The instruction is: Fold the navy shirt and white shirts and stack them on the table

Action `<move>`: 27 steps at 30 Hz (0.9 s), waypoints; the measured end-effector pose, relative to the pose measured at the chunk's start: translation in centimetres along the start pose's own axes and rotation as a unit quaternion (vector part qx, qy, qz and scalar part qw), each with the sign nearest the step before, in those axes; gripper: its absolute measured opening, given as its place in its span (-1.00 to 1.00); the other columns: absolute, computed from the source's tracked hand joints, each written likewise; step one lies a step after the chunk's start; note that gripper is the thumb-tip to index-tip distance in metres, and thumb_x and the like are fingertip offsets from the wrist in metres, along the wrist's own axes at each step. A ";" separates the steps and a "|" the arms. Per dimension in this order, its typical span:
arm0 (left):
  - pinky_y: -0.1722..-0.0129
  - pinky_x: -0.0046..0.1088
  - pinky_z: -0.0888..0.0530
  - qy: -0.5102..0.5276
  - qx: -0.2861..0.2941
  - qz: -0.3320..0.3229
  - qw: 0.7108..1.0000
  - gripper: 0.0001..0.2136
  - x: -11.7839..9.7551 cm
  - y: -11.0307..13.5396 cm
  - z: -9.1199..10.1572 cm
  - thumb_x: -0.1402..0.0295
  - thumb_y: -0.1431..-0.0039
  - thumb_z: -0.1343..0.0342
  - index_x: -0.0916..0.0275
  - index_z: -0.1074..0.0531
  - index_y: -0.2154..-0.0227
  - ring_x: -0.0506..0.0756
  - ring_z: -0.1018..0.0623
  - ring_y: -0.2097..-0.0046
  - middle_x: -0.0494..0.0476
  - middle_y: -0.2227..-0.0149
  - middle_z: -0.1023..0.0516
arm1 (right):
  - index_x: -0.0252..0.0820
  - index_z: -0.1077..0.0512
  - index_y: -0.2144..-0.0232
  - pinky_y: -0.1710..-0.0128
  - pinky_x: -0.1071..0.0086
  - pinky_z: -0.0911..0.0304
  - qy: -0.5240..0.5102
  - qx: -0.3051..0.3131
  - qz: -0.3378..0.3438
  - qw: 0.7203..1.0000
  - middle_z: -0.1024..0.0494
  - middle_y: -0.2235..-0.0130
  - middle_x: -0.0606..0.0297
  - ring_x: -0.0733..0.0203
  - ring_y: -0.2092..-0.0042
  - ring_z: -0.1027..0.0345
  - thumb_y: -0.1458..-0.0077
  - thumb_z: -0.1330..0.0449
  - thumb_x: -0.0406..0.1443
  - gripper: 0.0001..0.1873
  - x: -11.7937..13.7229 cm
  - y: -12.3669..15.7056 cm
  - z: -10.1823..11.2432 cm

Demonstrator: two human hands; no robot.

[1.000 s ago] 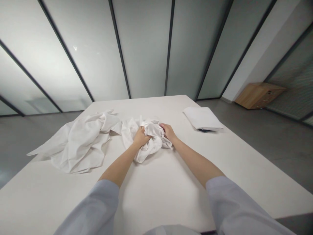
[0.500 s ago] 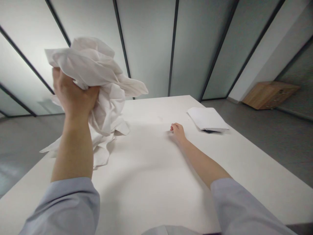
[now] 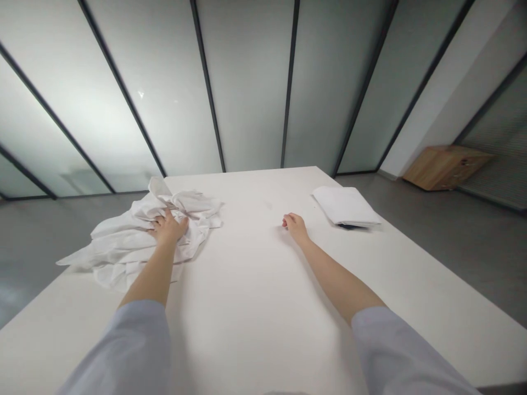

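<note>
Near the table's (image 3: 255, 329) far edge, left hand (image 3: 168, 229) clutches crumpled cloth (image 3: 123, 255); right hand (image 3: 293, 226) lies curled, empty, on open tabletop.

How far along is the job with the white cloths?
Done: one white cloth lies folded at the table's far right. In hand: the left hand presses a crumpled white cloth on the table. Left: that crumpled cloth lies unfolded, while the right hand rests empty.

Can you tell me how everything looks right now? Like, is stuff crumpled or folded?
left hand, pressing down on the crumpled cloth
right hand, curled up, holding nothing
crumpled white cloth, wrinkled in a loose heap
folded white cloth, neatly folded, lying flat
</note>
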State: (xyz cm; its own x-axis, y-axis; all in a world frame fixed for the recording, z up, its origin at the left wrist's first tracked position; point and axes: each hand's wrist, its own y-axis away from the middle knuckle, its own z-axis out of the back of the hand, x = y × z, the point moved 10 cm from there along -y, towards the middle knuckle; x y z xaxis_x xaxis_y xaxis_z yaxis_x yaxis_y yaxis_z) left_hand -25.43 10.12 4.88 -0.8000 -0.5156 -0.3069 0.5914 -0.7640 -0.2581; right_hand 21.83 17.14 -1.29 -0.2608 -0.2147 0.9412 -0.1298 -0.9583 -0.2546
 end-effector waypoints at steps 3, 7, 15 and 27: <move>-0.14 0.31 0.01 0.027 0.007 0.014 1.000 -0.22 -0.1 0.0 0.4 0.08 -0.13 0.04 0.38 0.12 -0.32 0.54 0.08 -0.33 0.64 -0.33 0.11 | -0.12 -0.32 0.64 0.44 0.38 -0.17 -0.009 -0.019 -0.002 1.000 -0.43 0.59 0.32 0.21 0.48 -0.30 0.07 -0.02 -0.11 -0.73 0.1 0.0 0.3; -0.17 0.29 0.06 0.034 -0.043 -0.059 0.997 -0.23 -3.6 2.3 2.1 0.24 -0.11 0.01 0.40 0.17 -0.32 0.48 0.23 -0.35 0.56 -0.36 0.30 | -0.11 -0.30 0.64 0.36 0.36 -0.21 0.004 -0.065 0.009 0.998 -0.44 0.58 0.29 0.19 0.43 -0.32 0.02 0.01 -0.13 -0.71 0.8 -0.5 1.6; -0.30 -0.08 0.03 0.070 0.024 -0.391 0.917 -0.40 -17.2 11.6 -1.0 0.28 -0.15 0.02 0.25 -0.04 -0.26 0.24 -0.14 -0.31 0.33 -0.28 -0.17 | -0.25 -0.47 0.29 0.05 0.13 -0.13 0.341 -0.127 0.054 0.930 -0.51 0.15 0.01 -0.03 0.09 -0.30 0.04 -0.05 -0.29 -0.72 2.4 -2.7 8.7; -0.19 -0.21 -0.20 0.102 0.146 -0.397 0.900 -0.54 -19.1 14.5 -8.2 0.30 -0.15 0.00 0.29 -0.26 -0.13 0.21 -0.35 -0.16 0.30 -0.14 -0.36 | -0.29 -0.45 0.24 -0.03 -0.15 0.04 0.425 -0.288 -0.209 0.832 -0.45 0.10 -0.21 -0.34 -0.05 -0.19 0.23 -0.30 -0.15 -0.53 -4.1 -2.3 28.0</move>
State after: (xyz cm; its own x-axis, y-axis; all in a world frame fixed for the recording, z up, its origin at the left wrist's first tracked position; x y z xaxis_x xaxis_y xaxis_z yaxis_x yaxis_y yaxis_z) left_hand -0.77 12.03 -0.48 -0.9059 0.2968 -0.3022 -0.2340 -0.9453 -0.2272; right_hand 50.02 14.92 1.61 -0.6278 0.5604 0.5402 -0.7528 -0.6136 -0.2383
